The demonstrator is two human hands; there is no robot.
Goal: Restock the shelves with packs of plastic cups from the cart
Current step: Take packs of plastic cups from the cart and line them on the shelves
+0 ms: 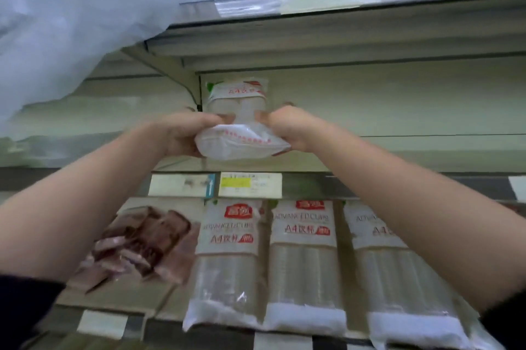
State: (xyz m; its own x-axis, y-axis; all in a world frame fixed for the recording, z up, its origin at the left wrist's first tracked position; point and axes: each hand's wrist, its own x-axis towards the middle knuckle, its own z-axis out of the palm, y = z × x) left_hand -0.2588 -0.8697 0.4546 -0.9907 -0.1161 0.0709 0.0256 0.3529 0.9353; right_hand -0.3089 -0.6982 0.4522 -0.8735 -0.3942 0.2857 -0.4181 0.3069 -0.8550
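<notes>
Left hand (182, 133) and right hand (284, 126) clamped on cup pack (242, 121), mid-placement onto shelf (370, 161); next, presumably: pushed back, released.

Lower shelf (136, 304): three cup packs (306, 264), perhaps brown packets (142, 244).

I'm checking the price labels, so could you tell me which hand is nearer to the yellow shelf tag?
Left, narrowly. The left hand is above the yellow shelf tag and to its left; the right hand is above and farther to its right. Both grip the pack of cups.
</notes>
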